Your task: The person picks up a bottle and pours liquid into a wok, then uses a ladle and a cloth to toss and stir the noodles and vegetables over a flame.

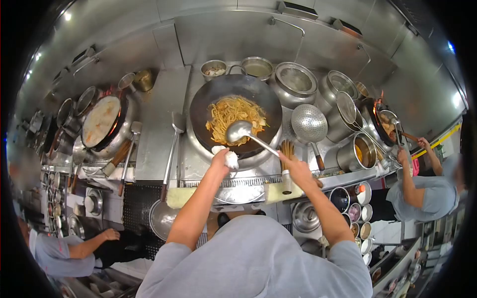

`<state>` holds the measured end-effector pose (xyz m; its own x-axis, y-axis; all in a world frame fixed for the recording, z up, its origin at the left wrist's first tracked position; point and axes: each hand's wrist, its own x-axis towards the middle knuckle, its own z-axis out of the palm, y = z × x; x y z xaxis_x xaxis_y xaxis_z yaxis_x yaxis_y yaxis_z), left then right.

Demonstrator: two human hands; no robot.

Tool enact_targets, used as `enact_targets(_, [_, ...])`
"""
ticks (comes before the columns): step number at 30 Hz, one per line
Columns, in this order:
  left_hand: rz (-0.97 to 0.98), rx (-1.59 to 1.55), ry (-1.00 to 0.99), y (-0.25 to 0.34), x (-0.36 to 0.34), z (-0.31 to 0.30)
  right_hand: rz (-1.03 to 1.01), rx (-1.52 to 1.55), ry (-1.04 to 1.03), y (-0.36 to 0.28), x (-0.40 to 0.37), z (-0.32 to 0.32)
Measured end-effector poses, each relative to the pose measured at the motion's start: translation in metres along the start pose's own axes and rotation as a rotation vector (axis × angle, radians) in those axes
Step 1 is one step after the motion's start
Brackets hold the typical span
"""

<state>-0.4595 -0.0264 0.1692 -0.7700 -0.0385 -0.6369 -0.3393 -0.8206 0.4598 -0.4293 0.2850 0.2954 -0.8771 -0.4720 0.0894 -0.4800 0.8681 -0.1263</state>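
A large dark wok [203, 94] on the stove holds a heap of noodles [231, 111]. At the wok's near edge, my left hand [220, 160] is closed on a folded white cloth [231, 159]. My right hand [299, 171] is wrapped round the handle of a steel ladle [239, 131], whose bowl rests on the noodles. The far end of the ladle's handle is hidden by that hand. Just beside my right hand a bamboo brush [286, 149] stands upright at the stove's front edge.
A perforated skimmer [309, 122] and lidded pots [296, 78] stand right of the wok. Another ladle [173, 149] lies left. A co-worker [425, 196] cooks at the far right; another person [64, 253] is at the lower left. Ingredient tubs [364, 193] stand at the lower right.
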Motion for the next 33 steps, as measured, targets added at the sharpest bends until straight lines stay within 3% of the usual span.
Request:
enact_targets(3, [0.008, 0.009, 0.086, -0.015, 0.008, 0.010, 0.078, -0.072, -0.086, -0.003, -0.025, -0.041])
enact_targets(5, [0.089, 0.076, -0.048, -0.028, -0.004, 0.005, 0.085, -0.077, -0.066, 0.004, -0.026, -0.042])
enact_targets(7, [0.280, -0.034, 0.068, -0.035, -0.027, 0.023, -0.140, 0.317, 0.089, 0.006, -0.026, -0.034])
enact_targets(8, [0.143, 0.049, 0.033, -0.031, -0.024, 0.011, -0.025, 0.547, -0.165, 0.006, -0.024, -0.036])
enact_targets(9, [0.206, 0.097, -0.041, -0.033, 0.007, -0.007, 0.341, 0.632, -0.519, -0.030, -0.013, -0.087])
enact_targets(10, [0.190, 0.076, 0.027, -0.031, -0.008, 0.000, 0.293, 0.586, -0.541, -0.038, -0.012, -0.097])
enact_targets(11, [0.179, 0.061, 0.082, -0.020, -0.037, 0.016, 0.247, 0.538, -0.548, -0.038, -0.006, -0.106])
enact_targets(12, [0.194, -0.063, 0.117, -0.012, -0.073, 0.036, -0.222, 0.400, -0.100, 0.008, -0.007, -0.042])
enact_targets(13, [0.184, -0.053, 0.123, -0.010, -0.071, 0.035, -0.210, 0.409, -0.104, -0.002, -0.006, -0.058])
enact_targets(15, [0.161, -0.051, 0.033, -0.013, -0.071, 0.021, 0.186, 0.434, -0.552, -0.016, 0.000, -0.089])
enact_targets(16, [0.267, -0.060, 0.061, -0.027, -0.067, 0.014, 0.041, 0.404, -0.353, 0.014, 0.002, -0.033])
enact_targets(17, [0.268, -0.065, 0.065, -0.038, -0.071, -0.003, 0.036, 0.402, -0.357, 0.006, 0.002, -0.025])
enact_targets(19, [0.366, 0.083, -0.009, -0.059, -0.084, -0.030, 0.225, 0.203, -0.196, -0.014, 0.011, -0.021])
enact_targets(20, [0.395, 0.110, -0.003, -0.071, -0.103, -0.044, 0.133, 0.191, -0.044, -0.009, 0.012, -0.004])
enact_targets(23, [0.375, 0.133, -0.010, -0.062, -0.148, -0.038, 0.025, 0.321, 0.025, -0.015, 0.002, -0.020])
enact_targets(25, [0.274, 0.070, 0.111, -0.040, -0.127, -0.017, 0.057, 0.400, -0.127, -0.030, 0.000, -0.047])
enact_targets(27, [0.259, 0.080, 0.019, -0.017, -0.095, 0.002, 0.094, 0.471, -0.259, -0.035, -0.004, -0.055])
enact_targets(29, [0.232, 0.046, 0.058, -0.003, -0.097, 0.022, -0.136, 0.499, -0.218, -0.018, -0.004, -0.058])
enact_targets(33, [0.167, -0.017, 0.067, -0.005, -0.102, 0.015, 0.008, 0.363, -0.424, -0.007, 0.001, -0.072])
